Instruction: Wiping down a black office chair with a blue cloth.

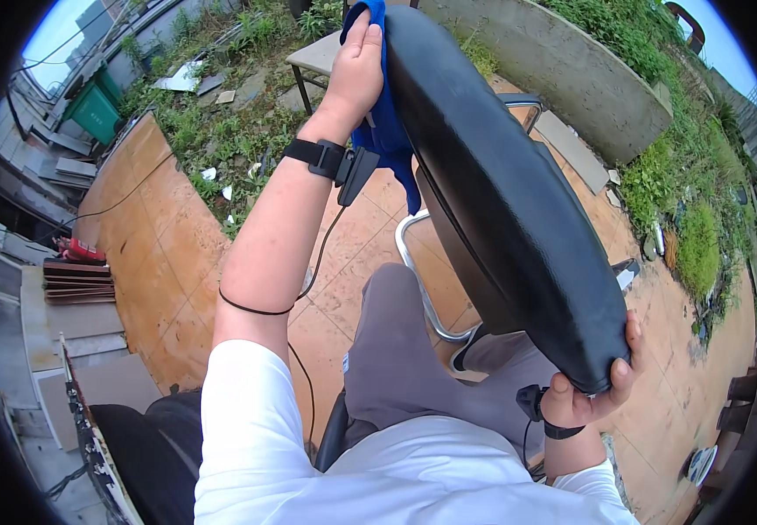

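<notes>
Black padded piece [509, 192]: left grip [356, 74] clasps blue cloth [384, 127] against far end, right grip [595, 402] wraps near end; I cannot judge completion.

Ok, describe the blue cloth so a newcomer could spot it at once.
The long, glossy black padded chair slants down right of centre. At its upper end, the left hand holds the blue cloth. Its bright colour and limp, dangling tail set it apart from the chair.
</notes>
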The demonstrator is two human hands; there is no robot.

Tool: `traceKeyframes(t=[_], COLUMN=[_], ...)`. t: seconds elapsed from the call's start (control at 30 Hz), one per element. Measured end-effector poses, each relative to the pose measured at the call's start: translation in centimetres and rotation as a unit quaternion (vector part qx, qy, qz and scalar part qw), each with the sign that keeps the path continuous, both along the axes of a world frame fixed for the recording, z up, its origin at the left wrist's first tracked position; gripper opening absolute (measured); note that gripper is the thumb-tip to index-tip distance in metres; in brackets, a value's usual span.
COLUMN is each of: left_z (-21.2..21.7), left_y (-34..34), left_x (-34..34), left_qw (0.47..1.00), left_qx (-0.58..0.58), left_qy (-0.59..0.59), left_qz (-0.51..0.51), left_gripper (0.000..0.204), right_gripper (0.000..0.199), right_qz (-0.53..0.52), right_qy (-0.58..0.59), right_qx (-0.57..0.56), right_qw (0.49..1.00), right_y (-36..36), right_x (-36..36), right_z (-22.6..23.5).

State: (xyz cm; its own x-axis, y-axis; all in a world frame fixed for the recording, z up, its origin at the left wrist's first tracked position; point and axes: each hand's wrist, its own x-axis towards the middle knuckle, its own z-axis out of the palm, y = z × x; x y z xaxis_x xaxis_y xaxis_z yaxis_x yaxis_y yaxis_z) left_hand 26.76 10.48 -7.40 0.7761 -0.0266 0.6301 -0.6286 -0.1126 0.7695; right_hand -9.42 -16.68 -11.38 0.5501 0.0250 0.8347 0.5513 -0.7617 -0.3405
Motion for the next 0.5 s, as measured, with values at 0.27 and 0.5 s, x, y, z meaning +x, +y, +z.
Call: traceKeyframes(t=[0.27,0.5], left_z=[-2.0,0.6], left_y=[-1.1,-2.1], left_x=[-5.1,-16.7], left_qw=[0.985,0.934], left_qx=[-0.159,0.178], left_qy=[0.048,-0.3], left_qz=[-0.046,-0.072], left_gripper=[0.046,0.029], right_gripper=[0.068,0.067], right_qz=[0.036,0.028], right_qy=[-0.009,-0.012], right_qx=[0.016,0.011], right_qw=[0.999,0.999], right_y=[-0.2,-0.3], right_x=[-0.2,-0.2], right_z=[-0.1,0.1])
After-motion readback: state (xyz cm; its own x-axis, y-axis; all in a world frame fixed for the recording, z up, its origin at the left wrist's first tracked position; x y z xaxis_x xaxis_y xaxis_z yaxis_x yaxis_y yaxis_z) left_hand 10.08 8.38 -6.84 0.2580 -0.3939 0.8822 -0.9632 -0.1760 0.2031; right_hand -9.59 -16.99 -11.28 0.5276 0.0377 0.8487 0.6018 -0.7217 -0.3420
